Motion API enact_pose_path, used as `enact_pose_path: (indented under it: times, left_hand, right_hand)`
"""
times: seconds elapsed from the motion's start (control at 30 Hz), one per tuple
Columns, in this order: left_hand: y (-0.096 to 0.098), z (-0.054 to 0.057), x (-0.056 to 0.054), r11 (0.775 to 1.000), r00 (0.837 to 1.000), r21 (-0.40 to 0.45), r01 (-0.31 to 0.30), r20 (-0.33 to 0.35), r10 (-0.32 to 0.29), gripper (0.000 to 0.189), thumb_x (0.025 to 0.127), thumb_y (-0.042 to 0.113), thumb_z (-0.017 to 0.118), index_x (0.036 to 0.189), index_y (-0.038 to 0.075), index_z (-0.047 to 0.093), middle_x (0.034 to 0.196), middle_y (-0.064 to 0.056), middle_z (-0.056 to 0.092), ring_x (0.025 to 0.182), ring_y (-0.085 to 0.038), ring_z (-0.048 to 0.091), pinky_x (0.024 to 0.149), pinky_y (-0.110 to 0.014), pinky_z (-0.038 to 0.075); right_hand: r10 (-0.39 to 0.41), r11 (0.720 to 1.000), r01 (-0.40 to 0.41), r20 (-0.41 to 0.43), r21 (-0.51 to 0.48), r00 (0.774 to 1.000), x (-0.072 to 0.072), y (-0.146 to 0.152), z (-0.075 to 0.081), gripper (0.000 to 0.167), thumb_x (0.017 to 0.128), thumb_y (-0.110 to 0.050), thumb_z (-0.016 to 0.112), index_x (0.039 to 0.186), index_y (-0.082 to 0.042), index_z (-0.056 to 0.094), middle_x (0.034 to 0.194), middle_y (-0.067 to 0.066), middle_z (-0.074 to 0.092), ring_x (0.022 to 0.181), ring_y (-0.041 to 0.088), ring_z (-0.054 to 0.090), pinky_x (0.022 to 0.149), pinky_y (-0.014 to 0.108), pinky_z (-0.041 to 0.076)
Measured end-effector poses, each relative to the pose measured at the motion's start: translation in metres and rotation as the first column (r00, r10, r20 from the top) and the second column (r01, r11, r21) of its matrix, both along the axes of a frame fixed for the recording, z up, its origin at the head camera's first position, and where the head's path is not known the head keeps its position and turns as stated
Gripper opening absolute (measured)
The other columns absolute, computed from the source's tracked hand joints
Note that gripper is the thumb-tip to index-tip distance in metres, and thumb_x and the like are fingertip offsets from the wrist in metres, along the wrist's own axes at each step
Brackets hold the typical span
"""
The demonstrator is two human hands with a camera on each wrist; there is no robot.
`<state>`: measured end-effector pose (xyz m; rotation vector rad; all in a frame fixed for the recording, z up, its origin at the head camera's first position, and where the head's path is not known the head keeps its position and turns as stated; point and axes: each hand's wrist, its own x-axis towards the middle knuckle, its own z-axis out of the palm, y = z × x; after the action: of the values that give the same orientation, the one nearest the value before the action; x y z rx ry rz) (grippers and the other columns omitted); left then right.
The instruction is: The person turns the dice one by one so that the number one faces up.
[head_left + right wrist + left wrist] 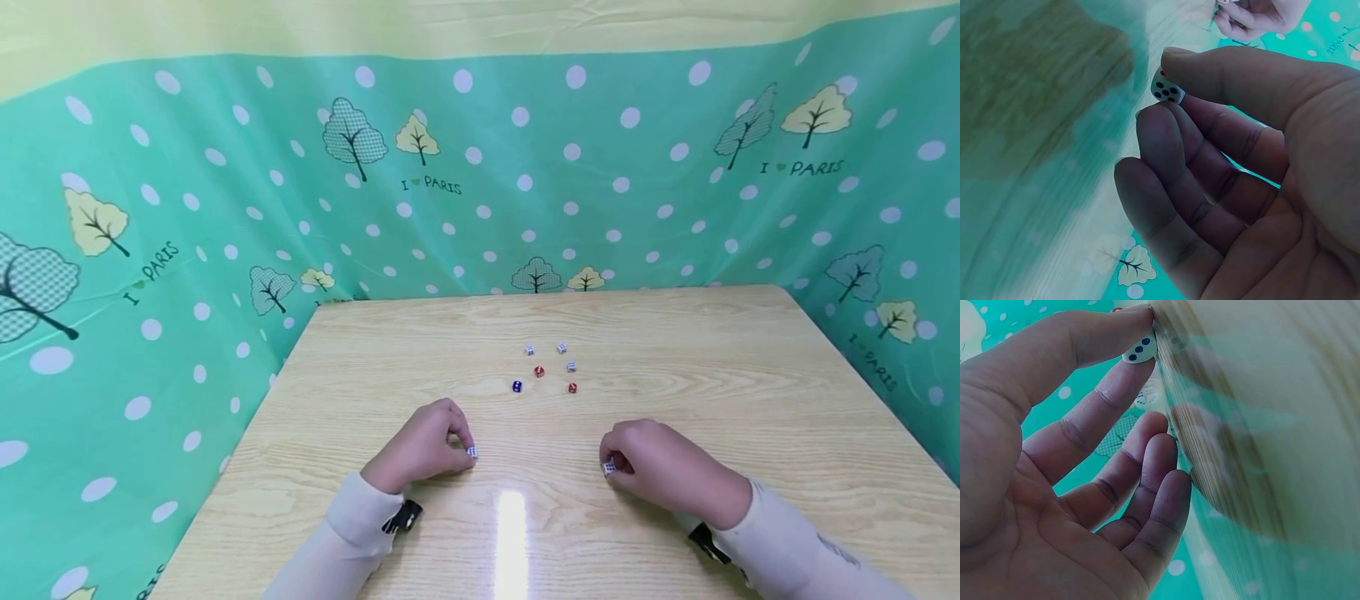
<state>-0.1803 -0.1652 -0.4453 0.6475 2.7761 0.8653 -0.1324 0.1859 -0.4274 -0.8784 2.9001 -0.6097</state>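
Note:
My left hand [423,446] pinches a white die [1140,350] between thumb and index finger, low over the tabletop. Blue pips show on that die in the left wrist view, and the other fingertips rest near the wood. Across from it, my right hand [660,462] grips a second white die [1167,87] between thumb and fingers, dark pips facing the wrist camera. Beyond both hands lies a loose group: a blue die [517,387], a red die [539,372], another red die [572,388], and white dice [529,350] at the back and right.
The light wooden table [360,367] runs back to a green curtain [525,167] with white dots and printed trees, which encloses the back and both sides. A bright light reflection [512,542] lies on the wood between the forearms.

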Motion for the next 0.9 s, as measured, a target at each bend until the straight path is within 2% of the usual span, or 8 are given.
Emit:
enact_pose_path:
  times: [0.3,0.9]
  left_hand:
    - [-0.0004,-0.0003,0.0007,1.0,1.0,0.009,-0.006,0.006,0.006,0.02,0.073,0.015,0.089,0.068,0.023,0.072,0.101,0.004,0.06,0.088,-0.015,0.056,0.077,-0.029,0.046]
    - [-0.001,-0.0001,0.0002,1.0,1.0,0.005,-0.008,0.025,0.008,0.019,0.073,0.016,0.089,0.069,0.024,0.072,0.101,0.006,0.059,0.089,-0.016,0.056,0.078,-0.031,0.046]
  right_hand:
    - [0.009,1.0,-0.009,0.02,-0.011,1.0,0.0042,0.001,-0.0014,0.018,0.083,-0.007,0.08,0.079,-0.021,0.07,0.073,-0.017,0.056,0.065,-0.002,0.047,0.059,0.02,0.044]
    - [0.003,1.0,-0.002,-0.012,0.013,1.0,0.0061,0.002,-0.0033,0.017,0.08,-0.011,0.084,0.082,-0.021,0.07,0.075,-0.014,0.054,0.066,-0.001,0.044,0.059,0.02,0.042]
